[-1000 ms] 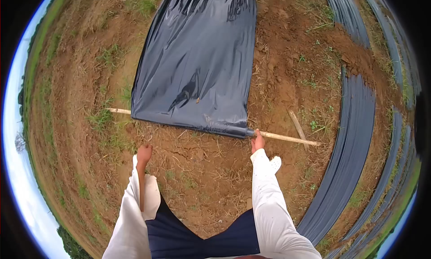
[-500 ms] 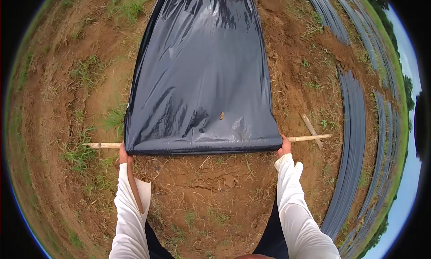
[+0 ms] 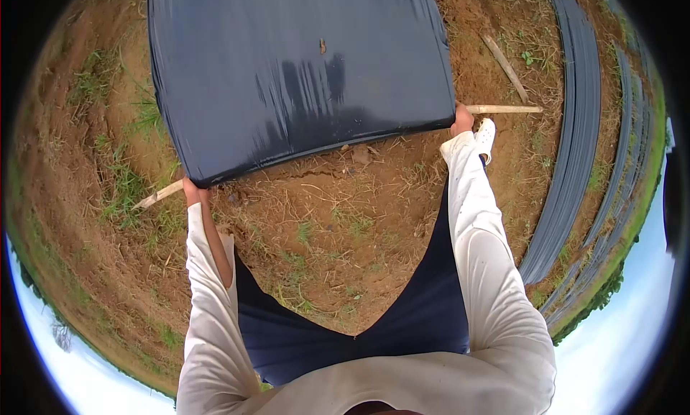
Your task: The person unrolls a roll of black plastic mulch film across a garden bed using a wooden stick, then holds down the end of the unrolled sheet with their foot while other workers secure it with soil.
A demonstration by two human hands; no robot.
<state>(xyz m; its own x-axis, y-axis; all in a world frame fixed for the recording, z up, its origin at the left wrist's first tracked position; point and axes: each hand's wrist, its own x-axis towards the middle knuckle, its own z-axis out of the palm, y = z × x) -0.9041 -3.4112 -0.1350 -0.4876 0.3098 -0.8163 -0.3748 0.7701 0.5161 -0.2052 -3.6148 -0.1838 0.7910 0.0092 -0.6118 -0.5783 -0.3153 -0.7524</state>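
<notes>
A wide sheet of black plastic film [image 3: 287, 48] stretches away from me, its near end wrapped around a pole. The pole's light wooden end [image 3: 507, 109] sticks out at the right, and its other end [image 3: 159, 195] at the left. My left hand [image 3: 195, 190] is closed at the left corner of the film, around the pole. At the right corner my right hand [image 3: 462, 120] also grips the pole, higher in view than the left. Film and fingers hide the middle of the pole. A small brown leaf-like bit [image 3: 323, 47] lies on the film.
Brown soil [image 3: 323, 228] with dry straw and weeds lies between my spread legs. A loose stick [image 3: 505, 68] rests on the ground at the right. Beyond it run long strips of dark plastic [image 3: 575, 127]. My white shoe [image 3: 486, 139] shows beside my right hand.
My left hand went from empty beside the film to gripping the pole's left side. Since then, the film's near edge has tilted, with its right end higher in view, and the film looks tauter.
</notes>
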